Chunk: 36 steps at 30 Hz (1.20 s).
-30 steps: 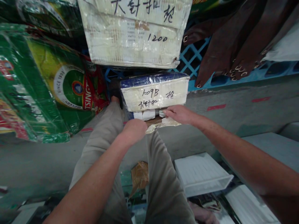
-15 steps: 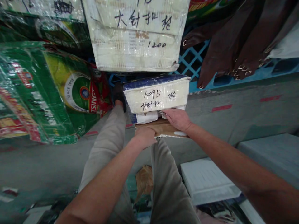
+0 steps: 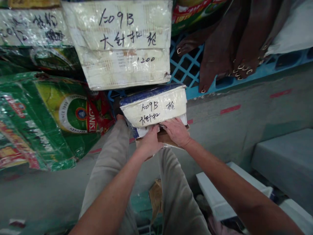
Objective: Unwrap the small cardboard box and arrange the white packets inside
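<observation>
A small white box [image 3: 156,107] wrapped in clear tape, with handwritten marks and a blue top edge, rests on my lap against my knees. Its brown cardboard flap [image 3: 164,138] hangs open at the near side. My left hand [image 3: 149,142] reaches into the opening under the box's front, fingers hidden inside. My right hand [image 3: 176,131] lies beside it on the flap, fingers pushed into the same opening. What the fingers touch inside is hidden.
A larger taped white box [image 3: 122,42] with handwriting stands behind. Green beer cartons [image 3: 49,117] are stacked left. Brown leather straps [image 3: 232,42] hang over a blue crate [image 3: 188,68] at right. White trays [image 3: 220,195] and a grey surface [image 3: 286,160] lie at lower right.
Both hands have moved up from the flap's edge into the box opening and now sit closer together. The view has shifted, showing more of the big box.
</observation>
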Motion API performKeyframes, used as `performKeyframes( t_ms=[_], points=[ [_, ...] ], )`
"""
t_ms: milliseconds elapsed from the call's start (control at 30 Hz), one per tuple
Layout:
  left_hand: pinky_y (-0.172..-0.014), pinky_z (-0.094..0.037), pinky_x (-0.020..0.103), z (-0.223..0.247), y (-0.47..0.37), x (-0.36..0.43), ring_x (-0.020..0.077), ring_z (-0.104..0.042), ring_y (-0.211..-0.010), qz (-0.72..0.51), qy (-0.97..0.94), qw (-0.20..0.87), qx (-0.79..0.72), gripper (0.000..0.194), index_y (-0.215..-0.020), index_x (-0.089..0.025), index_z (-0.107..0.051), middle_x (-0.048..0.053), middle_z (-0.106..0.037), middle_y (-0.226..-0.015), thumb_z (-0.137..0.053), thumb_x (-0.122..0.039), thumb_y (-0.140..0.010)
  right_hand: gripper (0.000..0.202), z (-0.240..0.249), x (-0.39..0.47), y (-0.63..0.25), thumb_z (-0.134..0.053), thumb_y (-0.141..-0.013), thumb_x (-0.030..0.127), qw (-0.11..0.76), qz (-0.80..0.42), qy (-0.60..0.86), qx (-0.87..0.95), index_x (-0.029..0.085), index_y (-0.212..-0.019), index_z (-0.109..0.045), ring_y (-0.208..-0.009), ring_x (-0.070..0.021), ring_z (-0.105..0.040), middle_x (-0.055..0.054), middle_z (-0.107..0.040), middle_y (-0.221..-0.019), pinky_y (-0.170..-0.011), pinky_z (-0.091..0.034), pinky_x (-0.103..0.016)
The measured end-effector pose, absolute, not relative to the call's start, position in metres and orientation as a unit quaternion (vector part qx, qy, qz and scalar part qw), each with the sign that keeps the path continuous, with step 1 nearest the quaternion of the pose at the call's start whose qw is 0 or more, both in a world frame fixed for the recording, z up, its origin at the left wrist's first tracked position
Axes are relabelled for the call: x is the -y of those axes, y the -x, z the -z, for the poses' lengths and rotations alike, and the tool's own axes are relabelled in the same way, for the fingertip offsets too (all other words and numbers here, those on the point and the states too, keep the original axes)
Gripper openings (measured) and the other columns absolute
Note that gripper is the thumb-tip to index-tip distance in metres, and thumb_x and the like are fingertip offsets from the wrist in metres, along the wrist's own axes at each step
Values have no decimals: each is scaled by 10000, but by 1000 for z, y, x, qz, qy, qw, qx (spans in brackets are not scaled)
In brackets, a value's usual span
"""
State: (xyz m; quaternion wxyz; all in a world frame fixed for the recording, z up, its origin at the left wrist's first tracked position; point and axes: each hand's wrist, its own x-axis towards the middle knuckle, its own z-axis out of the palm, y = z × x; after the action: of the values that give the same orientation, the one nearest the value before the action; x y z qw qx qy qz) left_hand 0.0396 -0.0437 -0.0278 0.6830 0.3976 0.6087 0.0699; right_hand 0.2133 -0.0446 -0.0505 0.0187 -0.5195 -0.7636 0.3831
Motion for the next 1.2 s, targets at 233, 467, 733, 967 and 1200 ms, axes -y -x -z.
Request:
performKeyframes(
  t_ms=[233,467,733,967,1200],
  points=[
    [-782,-537,248,22,-70,20,129,-681,-864,-240,223,746,-580,116,-900,-142,-656,33,-693,-987,-542,-152,-917,387,52,77,-220,-400,-982,504,278,-584,685,335,202,-1093,-615,-939,-195,-673,-96,-707,-1092,-847,-549,-350],
    [-751,-564,244,23,-81,12,113,-695,-776,-316,239,674,-623,261,-923,-122,-626,30,-681,-824,-539,-359,-986,489,65,90,-222,-507,-858,611,394,-608,680,114,144,-918,-639,-398,-59,-396,21,-581,-633,-394,-277,-201],
    [-659,-550,227,26,-74,4,80,-619,-615,-304,185,673,-648,326,-846,-121,-597,-1,-628,-693,-485,-380,-1009,485,64,72,-229,-440,-857,611,416,-598,681,71,159,-834,-614,-420,-87,-364,42,-494,-531,-439,-282,-234],
    [-822,-579,263,29,-92,4,142,-697,-941,-289,123,707,-634,334,-1016,-116,-641,77,-700,-953,-493,-415,-997,314,61,64,-247,-342,-1004,342,300,-552,754,192,188,-821,-544,-536,-122,-528,23,-579,-589,-618,-408,-242],
    [-835,-585,283,29,-114,-7,133,-714,-848,-272,133,702,-645,357,-954,-86,-641,74,-721,-854,-456,-385,-1019,362,53,47,-271,-369,-1029,335,68,-503,765,397,171,-918,-672,-870,-202,-655,-101,-730,-928,-655,-345,-275]
  ],
)
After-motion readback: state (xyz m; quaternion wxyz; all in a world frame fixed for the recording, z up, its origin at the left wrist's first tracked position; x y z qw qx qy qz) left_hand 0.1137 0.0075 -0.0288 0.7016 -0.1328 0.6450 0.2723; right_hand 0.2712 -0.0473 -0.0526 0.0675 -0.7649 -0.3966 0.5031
